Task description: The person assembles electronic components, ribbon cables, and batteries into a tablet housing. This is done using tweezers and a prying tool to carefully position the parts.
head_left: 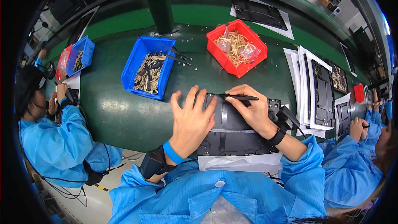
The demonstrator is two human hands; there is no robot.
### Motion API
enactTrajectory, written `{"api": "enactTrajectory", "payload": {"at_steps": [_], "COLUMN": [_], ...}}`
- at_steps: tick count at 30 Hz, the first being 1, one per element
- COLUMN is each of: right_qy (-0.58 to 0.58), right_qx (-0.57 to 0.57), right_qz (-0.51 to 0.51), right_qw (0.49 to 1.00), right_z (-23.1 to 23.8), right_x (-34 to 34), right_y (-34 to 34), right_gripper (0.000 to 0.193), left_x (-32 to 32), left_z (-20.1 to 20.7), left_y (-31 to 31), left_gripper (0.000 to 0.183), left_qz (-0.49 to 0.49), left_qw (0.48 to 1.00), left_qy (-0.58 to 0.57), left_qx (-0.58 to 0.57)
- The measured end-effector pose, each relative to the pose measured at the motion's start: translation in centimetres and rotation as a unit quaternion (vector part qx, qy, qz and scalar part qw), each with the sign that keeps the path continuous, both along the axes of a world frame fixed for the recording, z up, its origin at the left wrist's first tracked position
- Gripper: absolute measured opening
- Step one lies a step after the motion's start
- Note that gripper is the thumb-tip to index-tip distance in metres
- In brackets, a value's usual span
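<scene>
A flat black device panel (pixel 236 141), like a tablet's back housing, lies in front of me on a white sheet (pixel 240 162). A pale ribbon strip crosses its middle. My left hand (pixel 190 118) is open, fingers spread over the panel's upper left part, holding nothing. My right hand (pixel 253 110) pinches a slim black pointed tool (pixel 245 97), which may be tweezers. Its tip points left along the panel's far edge, close to my left fingertips. My hands hide part of the panel's surface.
Beyond stand a blue bin (pixel 128 66) of small metallic strips and a red bin (pixel 236 71) of tan pieces and clear bags. Black strips (pixel 181 56) lie by the blue bin. Panels and white sheets (pixel 304 87) are stacked right. A green post (pixel 157 4) rises behind; co-workers sit either side.
</scene>
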State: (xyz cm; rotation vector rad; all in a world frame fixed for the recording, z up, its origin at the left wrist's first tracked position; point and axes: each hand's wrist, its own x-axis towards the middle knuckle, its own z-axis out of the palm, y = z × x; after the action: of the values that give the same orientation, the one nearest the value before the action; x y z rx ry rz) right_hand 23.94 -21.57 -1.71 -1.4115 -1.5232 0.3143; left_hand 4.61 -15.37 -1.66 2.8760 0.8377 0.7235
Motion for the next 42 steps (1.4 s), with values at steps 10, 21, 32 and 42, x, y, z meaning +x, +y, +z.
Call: {"api": "enactTrajectory", "payload": {"at_steps": [10, 21, 32, 42], "right_qy": [-0.001, 0.009, -0.012, -0.071], "right_qx": [0.011, -0.003, -0.007, 0.016], "right_qz": [-0.002, -0.032, 0.006, 0.014], "right_qw": [1.0, 0.999, 1.0, 0.997], "right_z": [-0.1, 1.0, 1.1, 0.6], "right_x": [0.0, 0.6, 2.0, 1.7], "right_y": [0.2, -0.6, -1.8, -1.0], "right_gripper": [0.015, 0.017, 0.02, 0.019], "left_x": [0.9, 0.6, 0.4, 0.2], "left_z": [-0.5, -0.5, 0.1, -0.1], "left_y": [-0.3, 1.1, 2.3, 2.4], "left_gripper": [0.044, 0.047, 0.043, 0.042], "left_qz": [0.014, -0.038, -0.076, -0.078], "left_qw": [0.997, 0.999, 0.997, 0.996], "left_qy": [0.021, 0.025, -0.006, -0.017], "left_qx": [0.074, 0.011, -0.022, -0.029]}}
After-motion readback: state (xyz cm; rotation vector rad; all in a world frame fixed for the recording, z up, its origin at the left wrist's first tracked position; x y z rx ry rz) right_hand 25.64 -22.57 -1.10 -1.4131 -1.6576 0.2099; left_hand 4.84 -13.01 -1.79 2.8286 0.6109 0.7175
